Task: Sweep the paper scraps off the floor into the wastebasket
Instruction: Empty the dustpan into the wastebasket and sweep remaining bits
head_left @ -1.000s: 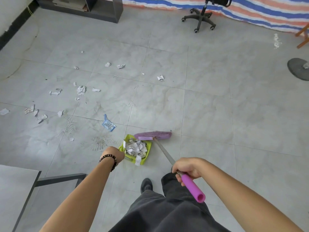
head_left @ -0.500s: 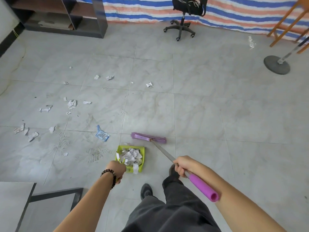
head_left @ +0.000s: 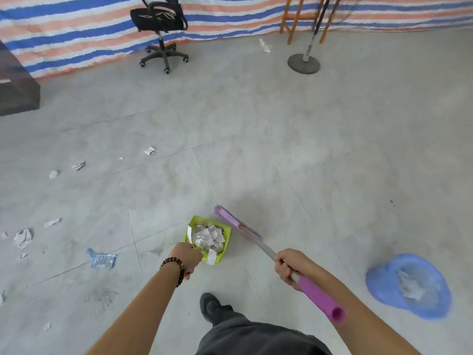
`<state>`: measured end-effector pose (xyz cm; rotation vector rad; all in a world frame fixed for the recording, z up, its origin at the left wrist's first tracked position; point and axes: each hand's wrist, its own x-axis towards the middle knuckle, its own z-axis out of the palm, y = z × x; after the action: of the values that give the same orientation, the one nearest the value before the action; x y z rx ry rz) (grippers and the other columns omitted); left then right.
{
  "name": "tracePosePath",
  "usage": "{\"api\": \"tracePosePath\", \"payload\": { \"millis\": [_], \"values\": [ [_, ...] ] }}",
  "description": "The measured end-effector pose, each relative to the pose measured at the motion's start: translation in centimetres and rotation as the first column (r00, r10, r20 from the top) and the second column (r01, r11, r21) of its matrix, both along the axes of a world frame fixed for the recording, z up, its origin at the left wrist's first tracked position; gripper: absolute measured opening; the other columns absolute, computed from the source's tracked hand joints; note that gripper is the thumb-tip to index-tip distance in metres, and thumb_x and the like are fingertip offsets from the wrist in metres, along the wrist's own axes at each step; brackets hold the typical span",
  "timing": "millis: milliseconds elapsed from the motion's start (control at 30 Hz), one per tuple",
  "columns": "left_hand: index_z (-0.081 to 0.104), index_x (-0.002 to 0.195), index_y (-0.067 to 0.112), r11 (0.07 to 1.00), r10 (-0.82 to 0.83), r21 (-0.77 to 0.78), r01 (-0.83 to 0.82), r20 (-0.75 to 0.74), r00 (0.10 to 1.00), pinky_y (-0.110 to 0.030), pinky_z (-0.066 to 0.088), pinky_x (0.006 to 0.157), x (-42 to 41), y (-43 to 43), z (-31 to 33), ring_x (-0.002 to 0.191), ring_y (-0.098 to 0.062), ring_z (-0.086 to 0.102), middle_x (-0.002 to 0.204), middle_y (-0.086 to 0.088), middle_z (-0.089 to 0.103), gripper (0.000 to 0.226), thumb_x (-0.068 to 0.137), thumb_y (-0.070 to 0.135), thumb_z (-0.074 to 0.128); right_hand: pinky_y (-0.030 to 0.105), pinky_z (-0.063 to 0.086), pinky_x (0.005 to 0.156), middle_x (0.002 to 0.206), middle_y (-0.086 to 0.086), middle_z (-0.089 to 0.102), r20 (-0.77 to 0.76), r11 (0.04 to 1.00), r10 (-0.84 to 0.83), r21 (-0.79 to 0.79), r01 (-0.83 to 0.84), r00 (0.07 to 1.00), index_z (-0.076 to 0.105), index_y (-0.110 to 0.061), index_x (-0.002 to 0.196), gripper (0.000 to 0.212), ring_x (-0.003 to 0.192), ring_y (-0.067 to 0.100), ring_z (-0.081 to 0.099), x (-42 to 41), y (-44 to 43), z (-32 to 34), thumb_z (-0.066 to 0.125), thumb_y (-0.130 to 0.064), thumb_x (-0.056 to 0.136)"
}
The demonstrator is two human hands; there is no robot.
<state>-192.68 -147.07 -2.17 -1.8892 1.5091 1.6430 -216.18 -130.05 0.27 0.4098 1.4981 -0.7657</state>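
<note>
A lime-green dustpan [head_left: 227, 233] heaped with white paper scraps [head_left: 208, 238] sits just ahead of my feet. My left hand [head_left: 186, 258] grips its handle at the near edge. My right hand [head_left: 286, 266] grips the metal shaft of a purple broom, whose head [head_left: 236, 225] lies beside the dustpan's right side. A blue wastebasket [head_left: 409, 285] with some paper in it stands at the lower right. Loose scraps [head_left: 24, 238] are scattered over the grey tiles to the left, with others [head_left: 149, 150] farther out.
A blue-and-white wrapper [head_left: 102, 260] lies left of my left hand. A black office chair [head_left: 161, 34] stands against the striped tarp at the back. A round stand base [head_left: 304, 63] and wooden legs [head_left: 290, 24] are at the back right; a dark shelf [head_left: 18, 90] at far left.
The view has swung right, bringing the blue wastebasket into sight. The dustpan and broom have moved rightward with my hands, away from the scattered scraps.
</note>
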Motion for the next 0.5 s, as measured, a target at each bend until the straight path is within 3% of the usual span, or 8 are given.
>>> {"api": "tracePosePath", "payload": {
  "millis": [200,400,500],
  "values": [
    [0.034,0.067,0.013,0.975,-0.218,-0.036,0.217,-0.008,0.976,-0.019,0.019,0.045,-11.1,6.9,2.3,0.040,-0.016,0.019,0.056,-0.002,0.027,0.024,0.082,-0.005,0.040,0.010,0.028,0.025,0.050,0.001,0.041,0.088,0.918,-0.390,-0.046,0.394,0.917,0.042,-0.009,0.067,0.028,0.025,0.005,0.033,-4.4,13.0,1.3,0.038,0.000,0.093],
    [0.047,0.072,0.011,0.908,-0.413,-0.094,0.408,-0.043,0.910,-0.019,0.020,0.044,-20.3,17.8,3.8,0.040,-0.015,0.021,0.055,-0.001,0.030,0.017,0.082,-0.002,0.046,0.009,0.030,0.027,0.045,0.000,0.040,0.133,0.674,-0.723,-0.081,0.735,0.678,0.039,-0.011,0.063,0.032,0.024,0.005,0.034,-6.9,28.2,2.1,0.040,0.003,0.091],
    [0.048,0.072,0.010,0.908,-0.419,-0.065,0.414,-0.097,0.903,-0.016,0.018,0.041,-24.6,22.7,4.3,0.035,-0.014,0.020,0.050,0.001,0.029,0.018,0.087,0.001,0.047,0.009,0.031,0.028,0.044,0.000,0.039,0.162,0.532,-0.827,-0.083,0.842,0.539,0.038,-0.012,0.063,0.032,0.024,0.005,0.034,-7.5,35.0,2.3,0.041,0.004,0.091]
  ]
}}
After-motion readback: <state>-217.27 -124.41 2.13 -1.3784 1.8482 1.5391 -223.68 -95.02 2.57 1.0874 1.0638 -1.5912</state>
